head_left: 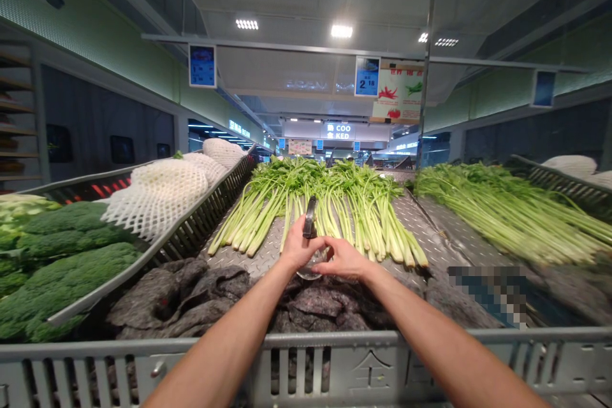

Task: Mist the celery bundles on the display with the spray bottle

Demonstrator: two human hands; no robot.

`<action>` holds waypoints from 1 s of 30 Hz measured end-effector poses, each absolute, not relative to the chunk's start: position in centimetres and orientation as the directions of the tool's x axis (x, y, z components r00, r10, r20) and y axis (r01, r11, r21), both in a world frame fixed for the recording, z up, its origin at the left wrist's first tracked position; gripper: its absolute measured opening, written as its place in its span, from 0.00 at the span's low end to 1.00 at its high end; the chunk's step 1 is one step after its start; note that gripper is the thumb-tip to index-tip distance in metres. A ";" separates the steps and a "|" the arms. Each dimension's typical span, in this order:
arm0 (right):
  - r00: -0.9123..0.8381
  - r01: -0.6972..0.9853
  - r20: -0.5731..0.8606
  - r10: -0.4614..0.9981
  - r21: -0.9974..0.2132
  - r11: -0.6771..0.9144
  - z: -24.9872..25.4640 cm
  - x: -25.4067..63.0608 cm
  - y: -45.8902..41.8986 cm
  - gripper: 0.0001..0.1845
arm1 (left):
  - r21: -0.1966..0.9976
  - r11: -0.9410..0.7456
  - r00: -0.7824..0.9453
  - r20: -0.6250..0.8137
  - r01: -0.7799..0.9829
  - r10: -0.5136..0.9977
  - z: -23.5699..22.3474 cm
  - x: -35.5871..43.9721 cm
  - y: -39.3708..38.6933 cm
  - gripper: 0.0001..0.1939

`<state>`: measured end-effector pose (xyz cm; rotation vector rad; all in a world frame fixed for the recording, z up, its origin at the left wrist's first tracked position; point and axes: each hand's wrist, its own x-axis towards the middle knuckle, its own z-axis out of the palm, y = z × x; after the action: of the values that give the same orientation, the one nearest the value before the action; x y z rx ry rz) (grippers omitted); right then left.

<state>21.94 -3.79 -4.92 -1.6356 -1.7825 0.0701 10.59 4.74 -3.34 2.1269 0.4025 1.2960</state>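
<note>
Both my hands meet over the front of the crate, around a clear, rounded item with a black curved top. My left hand is closed around it, the black part rising above the fingers. From the right, my right hand closes in with thumb and fingers bent against its clear lower part. Much of the item is hidden by my fingers, so its exact kind is unclear. Just beyond lie bunches of celery, stalk ends towards me. Dark grey crumpled cloth lies below my hands.
A grey crate rim runs across the front. On the left, a slatted divider separates broccoli and vegetables in white foam netting. A mirror panel stands on the right, reflecting the celery. Price signs hang overhead.
</note>
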 end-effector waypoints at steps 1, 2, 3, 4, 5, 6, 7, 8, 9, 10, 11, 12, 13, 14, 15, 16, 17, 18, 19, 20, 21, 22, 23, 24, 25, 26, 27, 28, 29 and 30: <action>0.047 0.852 0.451 0.891 -0.483 0.200 -5.0 21.9 -3.8 0.23 | 0.637 -0.769 0.477 0.691 -0.048 0.543 -3.3 10.6 4.7 0.16; 0.047 0.853 0.451 0.891 -0.482 0.199 -5.0 22.0 -3.8 0.23 | 0.637 -0.770 0.479 0.689 -0.043 0.544 -3.3 10.6 4.7 0.16; 0.049 0.853 0.450 0.892 -0.483 0.196 -5.0 22.0 -3.8 0.23 | 0.637 -0.770 0.479 0.688 -0.038 0.546 -3.3 10.6 4.7 0.16; 0.051 0.854 0.448 0.893 -0.484 0.194 -5.0 22.0 -3.8 0.24 | 0.637 -0.770 0.480 0.687 -0.035 0.546 -3.3 10.6 4.7 0.16; 0.054 0.853 0.444 0.894 -0.486 0.190 -5.0 21.9 -3.8 0.24 | 0.636 -0.771 0.482 0.686 -0.034 0.545 -3.3 10.6 4.8 0.16; 0.056 0.853 0.439 0.897 -0.487 0.186 -5.0 21.9 -3.8 0.24 | 0.635 -0.772 0.489 0.684 -0.033 0.541 -3.3 10.6 4.8 0.16; 0.057 0.853 0.433 0.900 -0.490 0.182 -4.9 21.9 -3.8 0.25 | 0.632 -0.774 0.498 0.681 -0.032 0.536 -3.3 10.6 4.8 0.16; 0.059 0.852 0.427 0.902 -0.492 0.178 -4.9 21.9 -3.8 0.25 | 0.629 -0.777 0.507 0.679 -0.028 0.531 -3.3 10.6 4.8 0.16; 0.061 0.852 0.424 0.904 -0.494 0.174 -4.9 21.9 -3.8 0.25 | 0.624 -0.781 0.513 0.678 -0.022 0.527 -3.3 10.6 4.8 0.15; 0.064 0.851 0.424 0.903 -0.495 0.172 -4.9 21.9 -3.8 0.26 | 0.620 -0.784 0.515 0.677 -0.016 0.525 -3.3 10.6 4.8 0.15; 0.067 0.851 0.428 0.901 -0.496 0.172 -5.0 21.9 -3.8 0.26 | 0.618 -0.786 0.511 0.679 -0.010 0.527 -3.3 10.5 4.8 0.15; 0.070 0.850 0.434 0.898 -0.497 0.173 -5.0 21.9 -3.7 0.26 | 0.618 -0.786 0.504 0.681 -0.007 0.531 -3.3 10.5 4.7 0.15; 0.072 0.850 0.439 0.895 -0.497 0.175 -5.0 21.9 -3.7 0.26 | 0.620 -0.784 0.497 0.683 -0.006 0.536 -3.3 10.5 4.7 0.15; 0.074 0.850 0.443 0.893 -0.497 0.176 -5.0 21.9 -3.7 0.26 | 0.622 -0.783 0.491 0.684 -0.006 0.540 -3.2 10.5 4.7 0.15; 0.076 0.849 0.445 0.892 -0.498 0.176 -5.0 21.9 -3.7 0.26 | 0.621 -0.784 0.486 0.687 -0.006 0.540 -3.2 10.5 4.6 0.16; 0.079 0.848 0.445 0.892 -0.500 0.174 -5.0 21.9 -3.7 0.26 | 0.618 -0.786 0.481 0.691 -0.006 0.540 -3.2 10.6 4.6 0.16; 0.080 0.847 0.442 0.893 -0.503 0.173 -4.9 21.9 -3.7 0.26 | 0.614 -0.789 0.477 0.695 -0.004 0.538 -3.2 10.6 4.5 0.16; 0.081 0.846 0.441 0.894 -0.504 0.172 -4.9 21.9 -3.7 0.26 | 0.611 -0.792 0.472 0.699 -0.003 0.537 -3.2 10.6 4.5 0.17; 0.082 0.847 0.442 0.893 -0.503 0.171 -4.8 21.9 -3.8 0.25 | 0.609 -0.793 0.468 0.701 -0.002 0.538 -3.2 10.6 4.5 0.17; 0.083 0.849 0.444 0.892 -0.501 0.171 -4.8 21.8 -3.8 0.25 | 0.610 -0.792 0.464 0.702 -0.001 0.540 -3.2 10.6 4.5 0.17; 0.083 0.851 0.446 0.891 -0.497 0.170 -4.7 21.8 -3.8 0.25 | 0.612 -0.791 0.462 0.702 -0.002 0.542 -3.2 10.6 4.5 0.17; 0.083 0.853 0.449 0.890 -0.493 0.169 -4.7 21.8 -3.9 0.24 | 0.614 -0.789 0.460 0.702 -0.004 0.544 -3.2 10.6 4.5 0.17; 0.084 0.856 0.453 0.888 -0.489 0.169 -4.7 21.7 -3.9 0.24 | 0.614 -0.789 0.458 0.703 -0.007 0.543 -3.3 10.6 4.6 0.17; 0.084 0.858 0.455 0.887 -0.486 0.168 -4.7 21.7 -3.9 0.24 | 0.614 -0.789 0.457 0.706 -0.013 0.541 -3.3 10.6 4.6 0.16; 0.083 0.858 0.454 0.887 -0.485 0.168 -4.7 21.7 -3.9 0.24 | 0.614 -0.789 0.455 0.708 -0.020 0.540 -3.4 10.6 4.7 0.16; 0.082 0.859 0.453 0.888 -0.485 0.168 -4.7 21.7 -3.9 0.25 | 0.616 -0.787 0.453 0.710 -0.027 0.540 -3.4 10.7 4.8 0.16; 0.080 0.858 0.450 0.890 -0.485 0.168 -4.7 21.7 -3.9 0.25 | 0.619 -0.785 0.453 0.710 -0.033 0.540 -3.5 10.7 4.9 0.16; 0.077 0.858 0.447 0.891 -0.485 0.169 -4.7 21.8 -3.9 0.25 | 0.622 -0.782 0.454 0.709 -0.040 0.540 -3.6 10.8 5.0 0.16; 0.074 0.857 0.444 0.893 -0.486 0.171 -4.7 21.8 -3.9 0.26 | 0.624 -0.780 0.455 0.708 -0.046 0.540 -3.7 10.8 5.2 0.16; 0.072 0.856 0.444 0.893 -0.487 0.173 -4.7 21.8 -3.9 0.26 | 0.626 -0.779 0.455 0.708 -0.050 0.540 -3.7 10.9 5.3 0.16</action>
<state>21.75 -3.86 -4.71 -1.6633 -1.7625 0.0684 10.86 5.27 -3.72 2.1288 0.4078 1.3280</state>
